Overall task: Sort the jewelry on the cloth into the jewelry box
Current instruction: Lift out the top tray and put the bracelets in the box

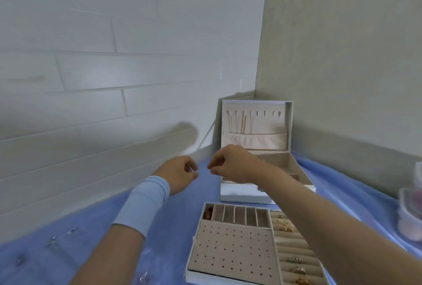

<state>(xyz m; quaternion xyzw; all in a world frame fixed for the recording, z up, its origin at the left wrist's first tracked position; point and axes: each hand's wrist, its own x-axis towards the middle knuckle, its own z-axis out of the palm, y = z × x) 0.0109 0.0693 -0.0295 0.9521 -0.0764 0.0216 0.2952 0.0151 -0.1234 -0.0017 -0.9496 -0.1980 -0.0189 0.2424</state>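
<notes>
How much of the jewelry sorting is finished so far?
Partly done: chains hang in the lid and rings sit in the tray. In hand: the left hand and right hand are raised close together, fingertips pinched, perhaps on something too fine to see. Left: several small silvery pieces lie on the cloth.
</notes>
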